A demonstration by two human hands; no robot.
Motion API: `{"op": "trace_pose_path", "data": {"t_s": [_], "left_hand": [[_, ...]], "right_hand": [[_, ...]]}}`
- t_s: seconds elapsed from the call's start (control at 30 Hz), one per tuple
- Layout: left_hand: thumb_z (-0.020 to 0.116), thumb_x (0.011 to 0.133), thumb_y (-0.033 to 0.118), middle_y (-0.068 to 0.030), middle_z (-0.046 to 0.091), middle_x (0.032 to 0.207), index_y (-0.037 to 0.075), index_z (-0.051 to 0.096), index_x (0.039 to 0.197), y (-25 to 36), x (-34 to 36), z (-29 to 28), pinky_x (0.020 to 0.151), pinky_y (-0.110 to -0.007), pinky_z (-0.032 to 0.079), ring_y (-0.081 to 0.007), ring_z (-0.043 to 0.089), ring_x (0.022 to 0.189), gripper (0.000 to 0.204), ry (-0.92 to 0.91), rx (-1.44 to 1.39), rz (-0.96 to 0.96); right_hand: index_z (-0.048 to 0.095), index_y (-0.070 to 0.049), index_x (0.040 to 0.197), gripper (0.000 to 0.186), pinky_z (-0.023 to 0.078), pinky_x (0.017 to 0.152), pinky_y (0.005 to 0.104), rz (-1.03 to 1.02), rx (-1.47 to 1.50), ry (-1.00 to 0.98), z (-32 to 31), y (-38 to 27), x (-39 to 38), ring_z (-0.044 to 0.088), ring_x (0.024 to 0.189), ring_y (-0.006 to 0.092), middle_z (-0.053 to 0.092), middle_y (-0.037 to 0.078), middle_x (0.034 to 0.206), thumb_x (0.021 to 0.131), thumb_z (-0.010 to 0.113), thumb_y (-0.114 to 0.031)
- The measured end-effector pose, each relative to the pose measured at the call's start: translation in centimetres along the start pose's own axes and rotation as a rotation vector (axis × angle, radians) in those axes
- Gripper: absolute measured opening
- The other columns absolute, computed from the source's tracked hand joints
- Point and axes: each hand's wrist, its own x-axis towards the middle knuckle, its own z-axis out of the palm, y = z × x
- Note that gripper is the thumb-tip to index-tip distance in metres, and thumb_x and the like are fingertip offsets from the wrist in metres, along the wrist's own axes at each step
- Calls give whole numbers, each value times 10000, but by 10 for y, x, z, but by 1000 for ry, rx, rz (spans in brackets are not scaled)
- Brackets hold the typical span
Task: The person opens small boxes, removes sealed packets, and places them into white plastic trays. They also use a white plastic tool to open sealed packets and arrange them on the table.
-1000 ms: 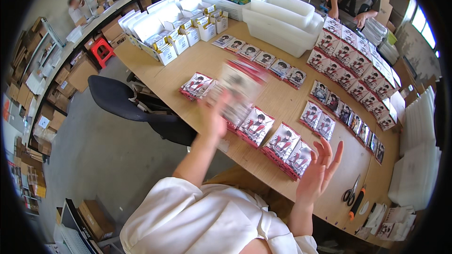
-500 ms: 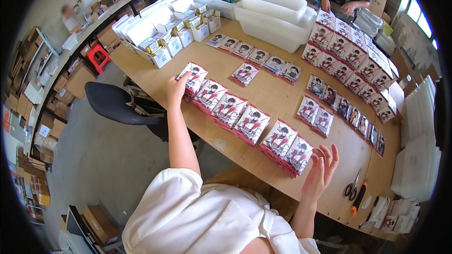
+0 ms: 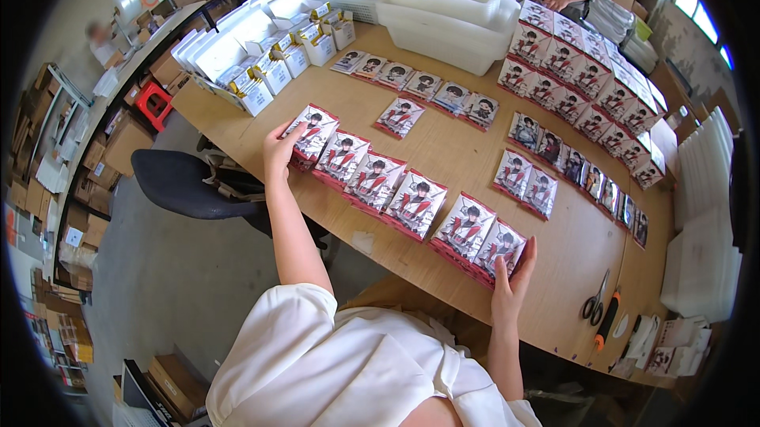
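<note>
Both hands bracket a near row of red-and-white card packs (image 3: 404,201) laid edge to edge along the front of the wooden worktop (image 3: 443,150). Her left hand (image 3: 279,146) presses flat against the leftmost pack (image 3: 311,134), fingers spread, not closed around anything; the right hand (image 3: 513,283) stands on edge, palm against the rightmost pack (image 3: 499,249), grip open as well, though whether the thumb hooks under the pack is hard to tell from here. Behind the row lies a thinner line of packs (image 3: 419,87), with more rows on the right. White tubs (image 3: 447,7) and small open boxes (image 3: 261,55) sit at the far edge. Scissors (image 3: 594,304) and an orange-handled cutter (image 3: 608,320) lie near the right corner.
</note>
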Motion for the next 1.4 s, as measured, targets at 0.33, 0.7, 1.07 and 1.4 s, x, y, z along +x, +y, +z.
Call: {"op": "trace_pose_path", "data": {"t_s": [0.33, 0.7, 1.07, 1.4], "left_hand": [[749, 804, 193, -81, 683, 926, -80, 641, 1056, -1, -7, 5, 708, -248, 473, -107, 616, 777, 387, 45, 26, 21], [734, 811, 159, -69, 675, 943, -66, 652, 1041, -16, 5, 0, 736, -234, 462, -102, 611, 809, 333, 28, -47, 53], [694, 838, 121, -104, 656, 1057, -18, 649, 1047, 24, -43, 11, 860, -326, 469, -223, 612, 962, 255, 392, 481, 766], [740, 726, 423, -196, 572, 1214, -23, 596, 1151, 58, -233, 139, 1061, -530, 295, -337, 488, 1210, 633, -831, 781, 1132]], "right_hand": [[206, 0, 1450, 676, 280, 1058, 324, 5, -49, -50, 10, -6, 4, 379, 1245, 221, 347, 143, 1375, 892, 584, -47], [203, 29, 1434, 690, 224, 1103, 358, 4, -104, -93, 28, 2, 4, 289, 1344, 284, 263, 197, 1454, 877, 602, -56], [191, -11, 1453, 736, 237, 1105, 359, 22, 5, 13, -5, -13, 16, 273, 1372, 268, 268, 179, 1484, 872, 636, -95], [284, -14, 1409, 823, 301, 1085, 431, -87, -484, -237, -13, -24, 27, 293, 1344, 388, 236, 238, 1464, 770, 766, -205]]}}
